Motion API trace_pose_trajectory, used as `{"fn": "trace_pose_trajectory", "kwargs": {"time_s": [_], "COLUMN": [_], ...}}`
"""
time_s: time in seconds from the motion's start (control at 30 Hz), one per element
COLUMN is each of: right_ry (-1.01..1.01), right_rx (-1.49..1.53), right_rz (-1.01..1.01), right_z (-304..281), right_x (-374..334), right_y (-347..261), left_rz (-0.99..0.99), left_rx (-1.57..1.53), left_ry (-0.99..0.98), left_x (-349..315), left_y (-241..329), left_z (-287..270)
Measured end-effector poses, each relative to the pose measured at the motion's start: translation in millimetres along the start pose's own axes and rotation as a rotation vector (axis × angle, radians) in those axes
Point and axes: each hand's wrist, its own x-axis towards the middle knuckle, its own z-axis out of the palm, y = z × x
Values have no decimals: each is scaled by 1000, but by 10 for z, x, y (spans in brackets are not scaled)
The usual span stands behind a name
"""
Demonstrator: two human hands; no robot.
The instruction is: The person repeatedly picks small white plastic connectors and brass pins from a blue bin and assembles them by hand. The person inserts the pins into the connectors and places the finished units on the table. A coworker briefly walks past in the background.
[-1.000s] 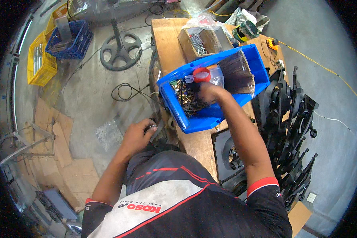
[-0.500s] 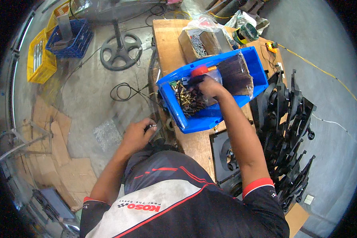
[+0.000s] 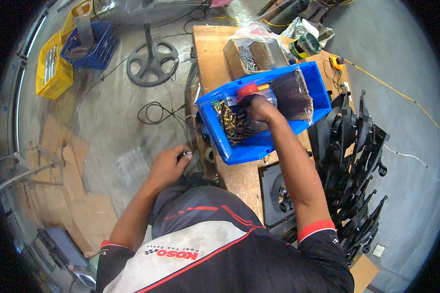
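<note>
My left hand (image 3: 170, 165) is closed in a pinch over the floor beside the table, and a small shiny metal piece (image 3: 187, 153) shows at its fingertips. The kind of piece is too small to make out. My right hand (image 3: 262, 110) reaches down into a blue plastic bin (image 3: 237, 157) on the table; its fingers are dark and mostly hidden. Next to them lies a heap of small brass-coloured and dark fasteners (image 3: 231, 122) in the bin's left part. A red round object (image 3: 247, 90) sits just beyond the hand, and a dark piece with cardboard (image 3: 291, 93) fills the right part.
Behind the bin, a cardboard box of screws (image 3: 248, 58) stands on the wooden table (image 3: 212, 41). Black metal frames (image 3: 349, 146) crowd the right side. A black steering-wheel-like base (image 3: 152, 63) stands at far left, near yellow (image 3: 54, 73) and blue crates (image 3: 95, 53). Cables cross the floor.
My right hand has shifted slightly within the bin. My left hand stays nearly in place with the small piece. The whole view has tilted a little.
</note>
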Motion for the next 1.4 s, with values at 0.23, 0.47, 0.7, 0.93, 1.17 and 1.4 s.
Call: {"fn": "trace_pose_trajectory", "kwargs": {"time_s": [0.23, 0.47, 0.7, 0.93, 1.17, 1.4], "right_ry": [-4, 51, 57, 172, 355, 388], "right_rx": [-172, -229, 76, -116, -64, -235], "right_rz": [314, 338, -54, 283, 337, 236], "right_z": [204, 35, 171, -255, 16, 220], "right_x": [42, 93, 127, -259, -120, -59], "right_y": [-29, -388, -34, -377, -251, 248], "left_rz": [14, 58, -39, -16, 78, 19], "left_rx": [34, -4, -10, -5, -32, -38], "left_ry": [-8, 27, 54, 51, 55, 4], "left_x": [-31, -95, -212, -205, -78, -69], "left_y": [-67, -127, -265, -322, -212, -135], "left_z": [8, 32, 51, 98, 147, 21]}}
